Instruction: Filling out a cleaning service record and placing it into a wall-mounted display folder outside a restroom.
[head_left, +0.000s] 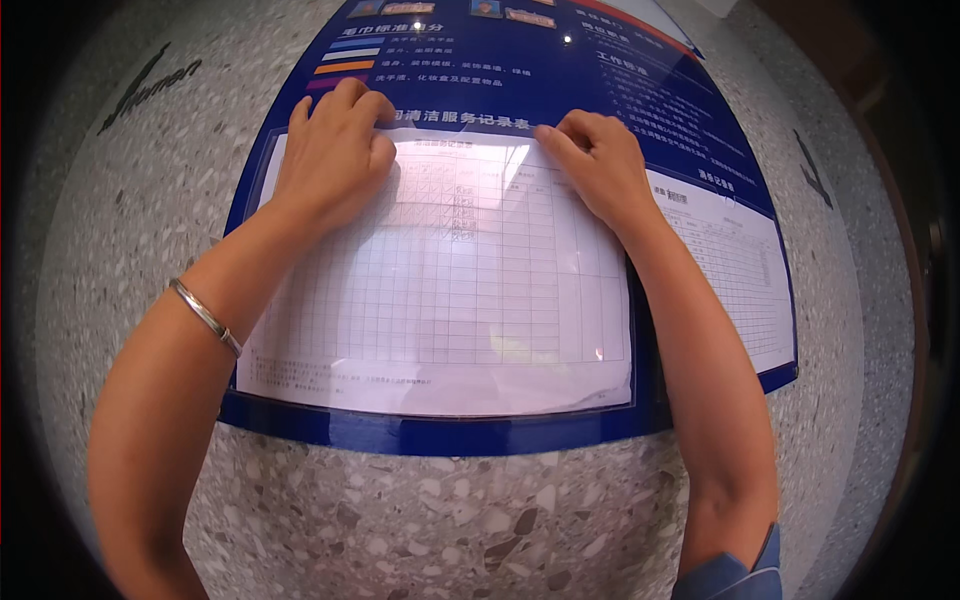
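A printed record sheet (442, 300) with a grid and some handwritten entries lies in a clear plastic pocket on a blue notice board (450, 435). My left hand (337, 150), fingers curled, is at the sheet's upper left edge. At the upper right edge is my right hand (596, 161), its thumb and forefinger close together at the pocket's top. The top edge between them looks slightly wavy. Whether the fingertips pinch the sheet, the pocket or both cannot be told. A metal bangle (206, 317) circles my left forearm.
A second printed form (739, 277) sits in a pocket at the board's right. Coloured bars, small photos and white writing cover the upper board. Speckled terrazzo wall (442, 517) surrounds the board, with dark lettering (154, 86) at the left. Bright reflections cross the plastic.
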